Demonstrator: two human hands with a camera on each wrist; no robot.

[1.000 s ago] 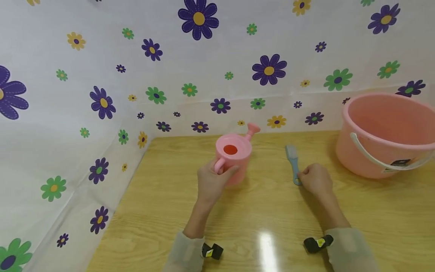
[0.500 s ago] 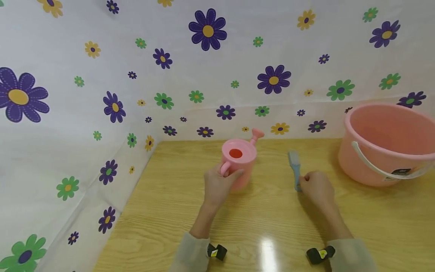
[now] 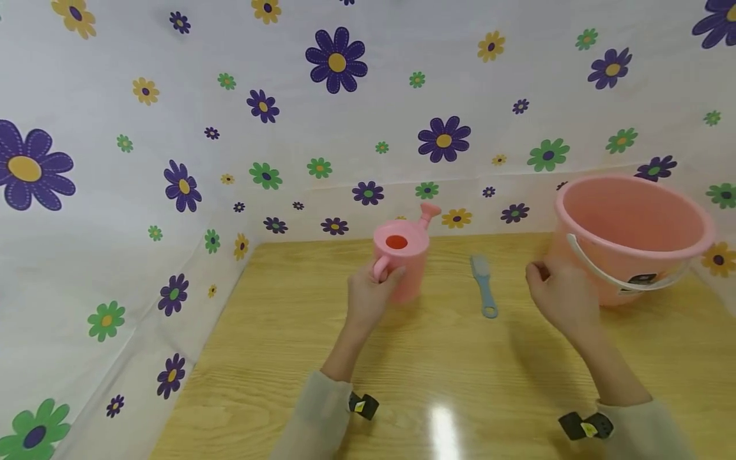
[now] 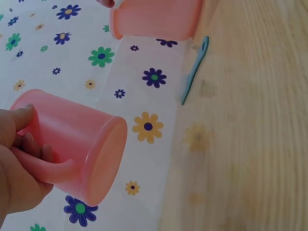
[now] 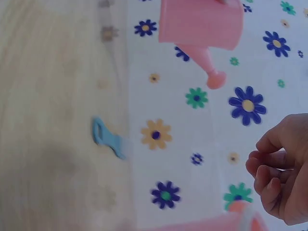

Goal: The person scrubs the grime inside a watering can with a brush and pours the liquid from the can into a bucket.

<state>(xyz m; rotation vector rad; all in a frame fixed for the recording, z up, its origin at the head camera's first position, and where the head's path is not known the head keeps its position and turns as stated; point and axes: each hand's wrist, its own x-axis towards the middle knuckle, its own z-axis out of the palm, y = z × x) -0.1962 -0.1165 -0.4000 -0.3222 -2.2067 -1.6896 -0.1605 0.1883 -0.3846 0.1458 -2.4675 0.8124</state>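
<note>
My left hand (image 3: 368, 300) grips the handle of a pink watering can (image 3: 402, 265), its thumb lying against the side. The can is upright, with the spout pointing to the back right. In the left wrist view, the underside of the watering can (image 4: 108, 163) shows, held up off the tabletop. My right hand (image 3: 566, 300) is in the air in front of the pink bucket, overlapping its left side in the head view. Its fingers (image 5: 269, 180) are loosely curled with nothing between them. Between the hands, a blue brush (image 3: 485, 287) with pale bristles lies on the table.
The large pink bucket (image 3: 632, 246) with a white handle (image 3: 609, 275) stands at the right of the wooden table (image 3: 276, 358). White sheeting (image 3: 345, 128) with printed flowers closes off the back and left sides.
My right hand has left the brush's handle end and moved right and up toward the bucket. The brush stays on the table. My left hand still holds the watering can, now slightly higher.
</note>
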